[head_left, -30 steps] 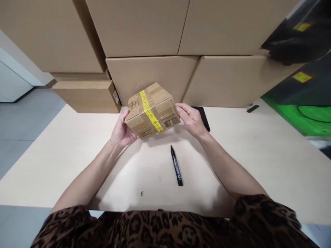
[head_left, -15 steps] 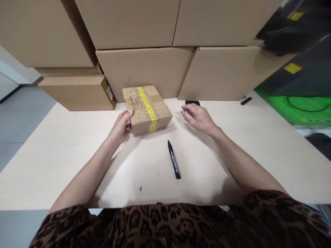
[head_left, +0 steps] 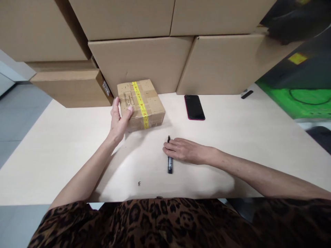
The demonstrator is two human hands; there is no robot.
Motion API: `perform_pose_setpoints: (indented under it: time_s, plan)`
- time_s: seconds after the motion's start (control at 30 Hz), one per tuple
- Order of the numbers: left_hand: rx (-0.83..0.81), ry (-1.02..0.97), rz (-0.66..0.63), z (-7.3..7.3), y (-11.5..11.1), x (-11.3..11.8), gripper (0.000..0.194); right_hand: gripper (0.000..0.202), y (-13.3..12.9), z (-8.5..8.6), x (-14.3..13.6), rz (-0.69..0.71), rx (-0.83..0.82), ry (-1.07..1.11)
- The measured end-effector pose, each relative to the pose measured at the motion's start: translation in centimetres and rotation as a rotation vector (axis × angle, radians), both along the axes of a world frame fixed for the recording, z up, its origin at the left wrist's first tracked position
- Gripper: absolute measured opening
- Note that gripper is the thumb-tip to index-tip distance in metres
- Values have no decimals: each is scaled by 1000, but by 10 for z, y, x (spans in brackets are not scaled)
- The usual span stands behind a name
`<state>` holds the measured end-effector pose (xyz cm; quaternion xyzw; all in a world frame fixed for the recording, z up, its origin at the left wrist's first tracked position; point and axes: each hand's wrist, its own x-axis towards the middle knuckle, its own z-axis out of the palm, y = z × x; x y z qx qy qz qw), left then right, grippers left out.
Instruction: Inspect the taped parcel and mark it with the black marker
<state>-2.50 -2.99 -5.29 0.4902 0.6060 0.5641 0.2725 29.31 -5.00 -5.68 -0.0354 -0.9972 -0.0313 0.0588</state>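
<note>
A small cardboard box (head_left: 144, 103) with a yellow tape strip lies flat on the pale table (head_left: 64, 148), close to the stacked cartons. My left hand (head_left: 119, 119) holds its near left corner, thumb on top and fingers along the left side. A black marker (head_left: 170, 166) lies on the table in front of me. My right hand (head_left: 184, 151) lies across the marker's middle with the fingers closed over it. Only the marker's tip and lower end show.
Large cardboard cartons (head_left: 139, 58) are stacked along the back of the table, with a flatter carton (head_left: 69, 86) at the left. A black phone (head_left: 194, 107) lies right of the small box. A small dark object (head_left: 247, 94) sits at the far right.
The small box went from lifted and tilted in both hands to flat on the table. My right hand let go, came back toward me and closed over the marker, which turned slightly.
</note>
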Motion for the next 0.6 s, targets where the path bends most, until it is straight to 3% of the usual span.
perform_pose_setpoints:
  time_s: [0.1, 0.27, 0.37, 0.43, 0.5, 0.6]
  plan:
    - [128, 360, -35, -2, -5, -5, 106, 30, 4, -5, 2, -60, -1, 79]
    - [195, 742, -193, 7, -10, -8, 79, 27, 3, -14, 10, -221, -12, 384]
    - [205, 814, -192, 9, -9, -8, 78, 15, 4, -14, 8, -240, 37, 687]
    - [205, 809, -176, 9, -8, -7, 78, 21, 6, -13, 3, -196, 91, 779]
    - [196, 786, -166, 8, -8, -5, 77, 23, 7, -13, -3, -180, 109, 801]
    - [186, 724, -170, 9, -8, -3, 75, 17, 10, -16, -13, -323, 48, 742]
